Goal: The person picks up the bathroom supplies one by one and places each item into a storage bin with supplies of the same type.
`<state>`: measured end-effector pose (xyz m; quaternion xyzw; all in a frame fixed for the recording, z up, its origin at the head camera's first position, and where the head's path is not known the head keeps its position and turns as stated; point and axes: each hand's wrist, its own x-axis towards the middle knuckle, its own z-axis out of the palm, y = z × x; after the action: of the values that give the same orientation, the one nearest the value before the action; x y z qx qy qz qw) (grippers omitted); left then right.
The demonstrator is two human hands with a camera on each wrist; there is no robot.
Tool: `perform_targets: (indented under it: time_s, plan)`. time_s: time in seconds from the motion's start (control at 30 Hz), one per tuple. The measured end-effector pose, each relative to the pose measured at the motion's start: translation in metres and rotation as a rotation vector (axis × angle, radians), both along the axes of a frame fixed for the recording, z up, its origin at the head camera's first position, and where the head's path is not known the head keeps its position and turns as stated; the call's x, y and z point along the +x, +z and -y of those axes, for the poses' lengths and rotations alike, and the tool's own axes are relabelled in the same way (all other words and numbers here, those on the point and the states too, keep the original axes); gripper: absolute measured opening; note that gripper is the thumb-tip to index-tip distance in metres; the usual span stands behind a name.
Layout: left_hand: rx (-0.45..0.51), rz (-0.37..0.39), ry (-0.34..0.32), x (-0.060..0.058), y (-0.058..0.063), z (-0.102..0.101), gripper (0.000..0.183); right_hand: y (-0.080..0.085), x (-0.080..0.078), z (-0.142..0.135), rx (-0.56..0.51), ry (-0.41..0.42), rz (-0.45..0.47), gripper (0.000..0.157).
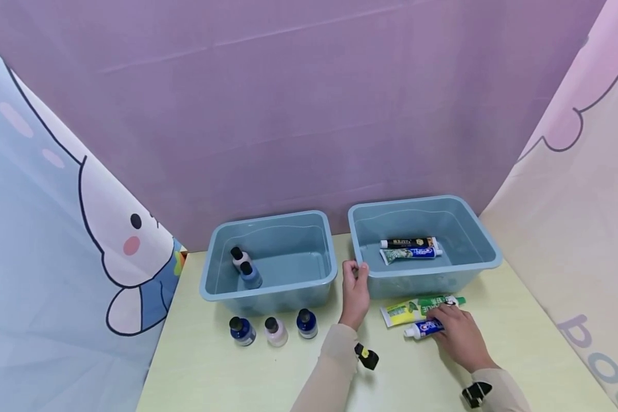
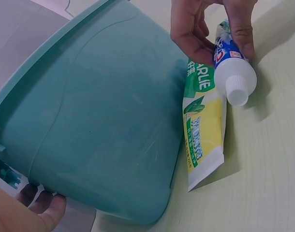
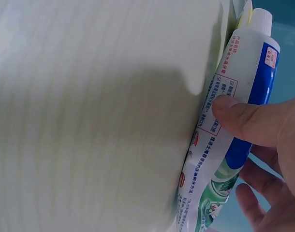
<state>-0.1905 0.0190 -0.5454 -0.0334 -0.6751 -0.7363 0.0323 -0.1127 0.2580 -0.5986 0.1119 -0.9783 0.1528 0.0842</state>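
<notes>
My right hand point(image 1: 462, 339) pinches a blue and white toothpaste tube point(image 1: 426, 328) between thumb and fingers. In the left wrist view its white cap end points toward the camera, and the right wrist view shows the tube's printed back. Beside it, a yellow and green toothpaste tube point(image 1: 409, 312) lies on the table in front of the right blue bin point(image 1: 427, 272). At that bin's front left corner, my left hand point(image 1: 355, 296) grips the rim, thumb on the edge. A black toothpaste tube point(image 1: 409, 243) and a blue and green one point(image 1: 411, 254) lie inside this bin.
Left of it stands another blue bin point(image 1: 268, 290) holding a pale bottle point(image 1: 240, 260) and a blue bottle point(image 1: 251, 276). Two dark blue bottles point(image 1: 242, 332) point(image 1: 307, 324) and a pale pink bottle point(image 1: 276, 332) stand before it. A purple curtain point(image 1: 298, 114) hangs behind the table.
</notes>
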Motion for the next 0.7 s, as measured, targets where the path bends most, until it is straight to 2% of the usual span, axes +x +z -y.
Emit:
perform_targets:
  time_s: [0.43, 0.7]
  plan:
    - [-0.003, -0.002, 0.004, -0.0002, -0.0006, -0.0003, 0.016, -0.002, 0.0017, -0.0061, -0.008, 0.025, -0.098, 0.041]
    - [-0.007, -0.003, 0.0, -0.001, -0.0024, 0.0003, 0.019, 0.0038, 0.0041, -0.0069, -0.023, 0.015, -0.109, 0.041]
